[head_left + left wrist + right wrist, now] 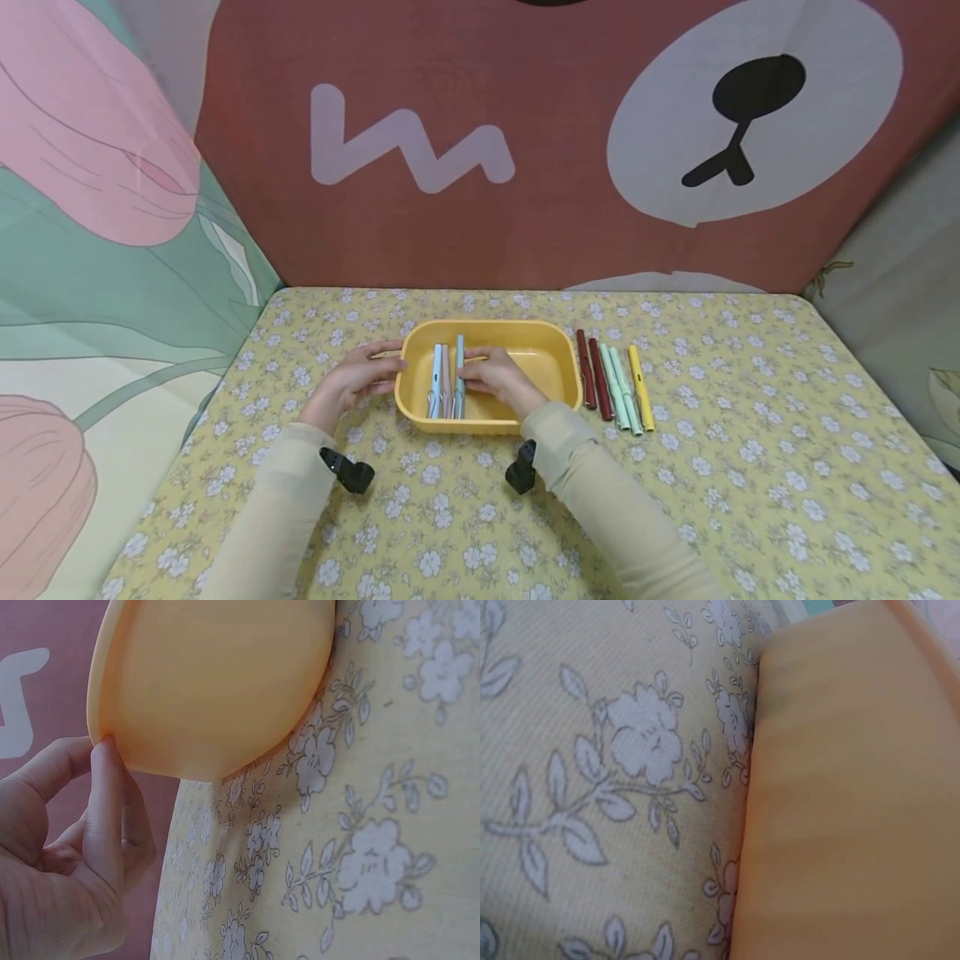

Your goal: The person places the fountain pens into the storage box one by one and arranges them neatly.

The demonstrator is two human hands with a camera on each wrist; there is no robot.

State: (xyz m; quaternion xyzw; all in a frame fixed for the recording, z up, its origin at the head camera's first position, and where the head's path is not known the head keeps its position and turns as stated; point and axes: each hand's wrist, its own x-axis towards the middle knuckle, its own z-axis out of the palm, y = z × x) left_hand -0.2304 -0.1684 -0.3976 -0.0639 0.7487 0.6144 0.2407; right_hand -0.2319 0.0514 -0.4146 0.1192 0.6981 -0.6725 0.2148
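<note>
A yellow plastic bin [525,427] stands mid-table. At its left end my left hand [363,375] pinches the rim, as the left wrist view shows with the bin wall [217,682] beside the fingers. Inside the bin, a light blue pen [435,379] and a mauve pen [446,383] lie side by side towards the left. Just right of them, my right hand [504,382] pinches a grey-blue pen [460,354] that lies lengthwise like the others. The right wrist view holds only the bin's outer side [847,795] and tablecloth; the hand is out of that frame.
To the right of the bin lie two dark red pens [600,379], two mint green pens [615,387] and a yellow pen [641,387]. A flowered yellow cloth [750,483] covers the table. Behind it hangs a brown printed curtain [555,233].
</note>
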